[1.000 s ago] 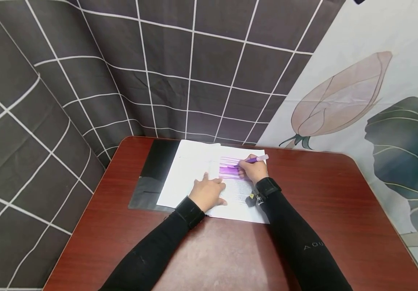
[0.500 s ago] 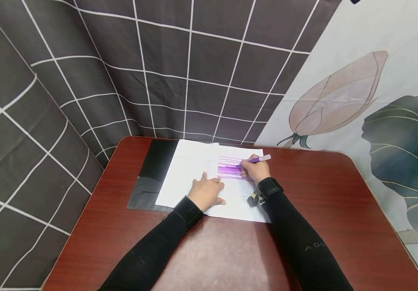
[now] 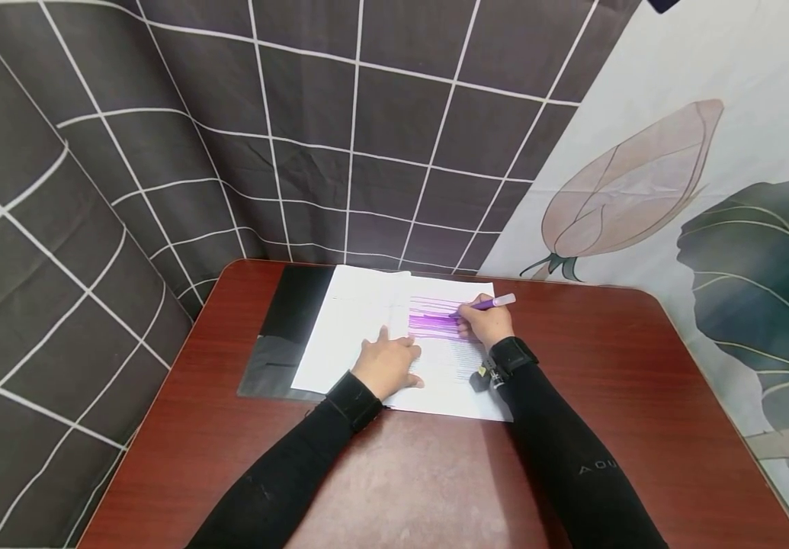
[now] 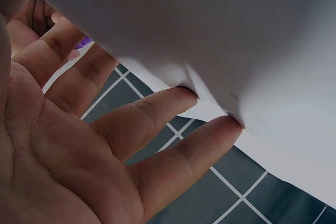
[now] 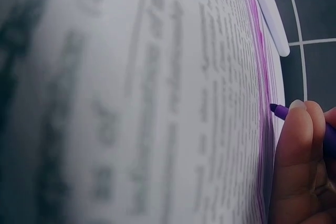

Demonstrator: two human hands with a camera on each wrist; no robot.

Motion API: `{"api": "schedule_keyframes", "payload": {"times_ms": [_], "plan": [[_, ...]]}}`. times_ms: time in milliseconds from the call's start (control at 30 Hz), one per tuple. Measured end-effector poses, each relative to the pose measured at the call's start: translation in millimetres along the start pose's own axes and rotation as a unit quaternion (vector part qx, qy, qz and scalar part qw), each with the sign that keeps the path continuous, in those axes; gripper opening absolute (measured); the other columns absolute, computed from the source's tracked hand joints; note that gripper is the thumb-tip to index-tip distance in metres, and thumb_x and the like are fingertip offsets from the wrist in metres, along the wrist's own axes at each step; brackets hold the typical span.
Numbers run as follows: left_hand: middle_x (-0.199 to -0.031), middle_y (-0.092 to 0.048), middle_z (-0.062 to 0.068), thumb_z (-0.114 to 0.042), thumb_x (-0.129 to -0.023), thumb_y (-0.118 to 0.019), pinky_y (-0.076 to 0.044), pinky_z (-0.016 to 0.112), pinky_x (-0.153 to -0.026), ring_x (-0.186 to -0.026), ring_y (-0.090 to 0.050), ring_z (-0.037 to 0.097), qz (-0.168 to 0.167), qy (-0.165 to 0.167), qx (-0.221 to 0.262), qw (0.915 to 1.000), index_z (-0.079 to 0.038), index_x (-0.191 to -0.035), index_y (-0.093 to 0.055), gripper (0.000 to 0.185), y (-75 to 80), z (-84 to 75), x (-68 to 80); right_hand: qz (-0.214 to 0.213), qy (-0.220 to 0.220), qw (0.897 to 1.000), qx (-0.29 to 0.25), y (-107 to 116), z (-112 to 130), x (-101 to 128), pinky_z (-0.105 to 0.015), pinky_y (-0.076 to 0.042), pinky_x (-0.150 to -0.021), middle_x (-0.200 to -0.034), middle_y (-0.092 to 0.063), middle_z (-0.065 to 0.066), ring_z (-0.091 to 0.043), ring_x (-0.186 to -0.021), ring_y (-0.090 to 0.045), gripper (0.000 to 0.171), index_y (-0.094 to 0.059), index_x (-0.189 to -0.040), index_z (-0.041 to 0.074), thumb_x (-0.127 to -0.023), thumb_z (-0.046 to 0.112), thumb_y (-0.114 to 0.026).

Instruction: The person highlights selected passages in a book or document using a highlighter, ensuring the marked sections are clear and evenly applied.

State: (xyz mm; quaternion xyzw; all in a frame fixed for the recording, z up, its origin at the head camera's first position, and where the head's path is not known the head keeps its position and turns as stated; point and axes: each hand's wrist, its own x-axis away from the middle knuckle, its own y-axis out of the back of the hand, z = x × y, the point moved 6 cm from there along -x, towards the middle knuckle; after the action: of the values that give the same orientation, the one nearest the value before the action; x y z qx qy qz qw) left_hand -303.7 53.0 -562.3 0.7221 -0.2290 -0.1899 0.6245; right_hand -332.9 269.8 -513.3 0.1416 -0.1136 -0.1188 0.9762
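My right hand (image 3: 489,324) holds a purple highlighter marker (image 3: 501,301) in a writing grip, its pale end leaning up to the right. In the right wrist view, the dark chisel tip of the marker (image 5: 281,112) is at the purple strokes on the printed page (image 5: 226,77). Several purple lines (image 3: 431,324) cross the upper part of the right-hand page (image 3: 442,381). My left hand (image 3: 386,367) rests with spread fingers near the fold of the open booklet. Up close, fingertips of the left hand (image 4: 105,145) press against the white paper (image 4: 220,35).
Beneath the pages, a black folder or cover (image 3: 280,343) sticks out on the left. All of it lies on a reddish-brown table (image 3: 607,366). A dark checked cloth (image 3: 298,137) and a white cloth with plant prints (image 3: 614,191) hang behind.
My right hand has slid a little to the right across the page with the marker. The left hand stays in place on the paper. The head view has shifted slightly.
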Motion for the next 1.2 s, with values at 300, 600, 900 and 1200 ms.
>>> {"api": "schedule_keyframes", "payload": {"times_ms": [300,600,900,1200], "plan": [[-0.167,-0.066,0.003,-0.058,-0.094,-0.089,-0.056,0.081,-0.11,-0.155,-0.055,0.06,0.008,0.006,0.016,0.9998,-0.023,-0.15,-0.075,0.067,14.1,-6.5,7.2,-0.006,-0.014,1.0,0.0,8.1,-4.4,2.3,-0.021,-0.064,-0.061,-0.071,-0.071,0.003,-0.006,-0.056,-0.072,0.015,-0.063,-0.095,0.004,-0.104,0.01,-0.074],[-0.166,-0.066,0.0,-0.065,-0.091,-0.087,-0.055,0.081,-0.111,-0.155,-0.055,0.059,-0.009,-0.001,0.012,0.9999,-0.025,-0.149,-0.075,0.072,2.0,-0.4,3.0,-0.012,-0.012,1.0,0.014,14.9,-6.3,-0.9,-0.022,-0.065,-0.061,-0.071,-0.07,0.005,-0.005,-0.057,-0.072,0.014,-0.061,-0.096,0.004,-0.104,0.008,-0.073],[-0.166,-0.067,0.001,-0.063,-0.093,-0.087,-0.055,0.083,-0.11,-0.155,-0.055,0.06,-0.007,-0.003,0.018,0.9998,-0.024,-0.149,-0.075,0.069,3.7,-0.7,2.4,-0.008,-0.011,1.0,0.008,21.5,-6.9,4.0,-0.023,-0.067,-0.065,-0.072,-0.071,0.004,-0.007,-0.06,-0.075,0.017,-0.06,-0.099,0.004,-0.106,0.011,-0.074],[-0.164,-0.068,0.003,-0.062,-0.091,-0.089,-0.055,0.083,-0.11,-0.153,-0.056,0.061,-0.013,-0.001,0.024,0.9996,-0.022,-0.145,-0.077,0.069,14.3,-4.2,7.7,-0.018,-0.013,1.0,-0.008,27.3,-7.9,4.2,-0.021,-0.065,-0.063,-0.072,-0.071,0.003,-0.006,-0.059,-0.074,0.014,-0.063,-0.1,0.003,-0.105,0.009,-0.074]]}}
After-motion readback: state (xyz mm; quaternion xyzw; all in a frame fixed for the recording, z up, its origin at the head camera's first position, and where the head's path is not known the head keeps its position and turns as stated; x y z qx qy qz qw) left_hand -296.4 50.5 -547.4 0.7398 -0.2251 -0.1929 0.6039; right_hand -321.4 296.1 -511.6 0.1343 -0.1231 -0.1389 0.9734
